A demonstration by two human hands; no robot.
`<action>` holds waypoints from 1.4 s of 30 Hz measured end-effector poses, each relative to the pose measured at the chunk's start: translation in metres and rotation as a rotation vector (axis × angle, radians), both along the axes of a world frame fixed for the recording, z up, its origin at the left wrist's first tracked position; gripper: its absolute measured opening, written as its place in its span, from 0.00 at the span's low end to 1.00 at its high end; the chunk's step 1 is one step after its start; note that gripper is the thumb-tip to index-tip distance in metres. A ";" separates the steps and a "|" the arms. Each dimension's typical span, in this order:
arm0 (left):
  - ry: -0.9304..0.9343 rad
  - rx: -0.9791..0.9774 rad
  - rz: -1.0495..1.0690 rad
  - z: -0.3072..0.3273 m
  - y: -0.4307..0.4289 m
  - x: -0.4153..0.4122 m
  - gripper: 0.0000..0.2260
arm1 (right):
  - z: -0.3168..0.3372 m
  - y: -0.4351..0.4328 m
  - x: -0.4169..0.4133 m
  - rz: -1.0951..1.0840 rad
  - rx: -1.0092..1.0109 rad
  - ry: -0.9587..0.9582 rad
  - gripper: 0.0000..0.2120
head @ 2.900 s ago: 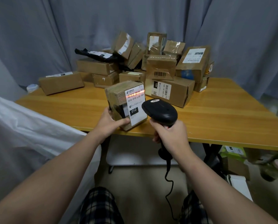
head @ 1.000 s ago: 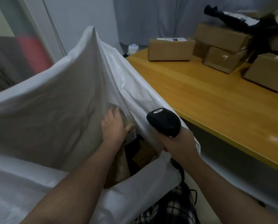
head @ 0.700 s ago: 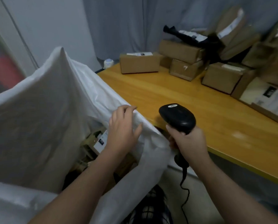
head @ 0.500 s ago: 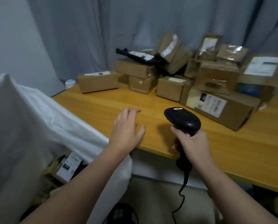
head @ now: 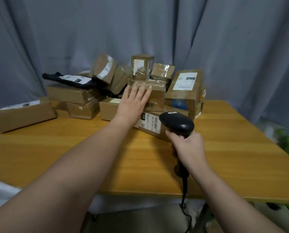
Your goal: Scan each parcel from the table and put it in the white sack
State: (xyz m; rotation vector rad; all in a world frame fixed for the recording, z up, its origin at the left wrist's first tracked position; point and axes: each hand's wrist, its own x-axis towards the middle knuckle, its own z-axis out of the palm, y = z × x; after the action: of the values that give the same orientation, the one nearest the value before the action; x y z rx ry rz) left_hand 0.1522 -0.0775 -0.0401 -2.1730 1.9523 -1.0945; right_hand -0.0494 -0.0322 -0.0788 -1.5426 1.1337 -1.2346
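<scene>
Brown taped parcel (head: pixel 154 96) under spread left hand (head: pixel 132 103).

I see the parcel pile (head: pixel 123 91) at the table's (head: pixel 73 148) far middle, one box (head: pixel 21 115) left of it, the scanner (head: pixel 176 123) nearer, right of centre.

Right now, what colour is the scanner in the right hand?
Black, a glossy black scanner gripped by the right hand; the head view shows it.
</scene>
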 end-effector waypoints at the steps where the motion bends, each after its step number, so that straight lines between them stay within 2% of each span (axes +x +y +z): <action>1: -0.052 0.004 0.002 -0.001 -0.009 -0.001 0.41 | 0.000 0.000 -0.001 -0.001 0.008 -0.012 0.08; 4: -0.120 -0.013 -0.026 -0.004 -0.028 -0.002 0.39 | 0.000 -0.001 -0.005 0.000 0.027 -0.032 0.08; 9: -0.170 -0.069 -0.056 0.000 -0.033 0.004 0.44 | 0.001 0.000 -0.009 0.002 0.051 -0.056 0.07; 11: 0.039 -0.126 -0.082 0.009 -0.016 0.009 0.47 | 0.003 0.002 -0.010 0.009 0.036 -0.054 0.07; 14: 0.637 -0.230 -0.270 0.013 0.030 0.015 0.56 | 0.004 0.008 -0.010 0.022 0.009 -0.089 0.07; 16: 0.933 -0.196 -0.407 0.006 0.071 0.016 0.60 | 0.004 0.016 -0.008 0.038 0.011 -0.169 0.06; 18: 1.097 -0.121 -0.463 -0.011 0.106 0.016 0.60 | 0.005 0.027 -0.004 0.073 0.032 -0.276 0.05; 22: 1.386 -0.015 -0.447 -0.045 0.151 0.017 0.61 | 0.008 0.058 0.011 0.225 0.139 -0.512 0.08; 25: 1.449 0.050 -0.458 -0.060 0.175 0.019 0.56 | 0.000 0.078 0.021 0.314 0.270 -0.651 0.09; 29: 1.337 0.015 -0.339 -0.060 0.191 0.012 0.36 | -0.012 0.099 0.027 0.347 0.265 -0.600 0.08; 31: 1.307 -0.040 -0.298 -0.054 0.192 0.009 0.32 | -0.015 0.106 0.029 0.340 0.216 -0.515 0.08; 34: 1.338 -0.097 -0.220 -0.048 0.192 0.011 0.32 | -0.023 0.110 0.025 0.269 0.091 -0.309 0.10; 36: 1.367 -0.040 -0.191 -0.047 0.191 0.014 0.35 | -0.029 0.115 0.019 0.251 0.030 -0.185 0.13; 38: 1.364 0.067 -0.203 -0.048 0.191 0.015 0.39 | -0.034 0.121 0.010 0.228 0.002 -0.069 0.08; 42: 1.401 0.155 -0.206 -0.050 0.188 0.019 0.44 | -0.045 0.138 -0.002 0.198 -0.004 -0.014 0.06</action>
State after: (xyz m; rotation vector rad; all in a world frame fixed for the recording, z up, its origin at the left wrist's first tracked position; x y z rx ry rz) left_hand 0.1709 0.1103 -0.0904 -2.9294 2.4167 0.9543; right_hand -0.0513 0.1061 -0.1241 -1.6049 0.9452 -1.1127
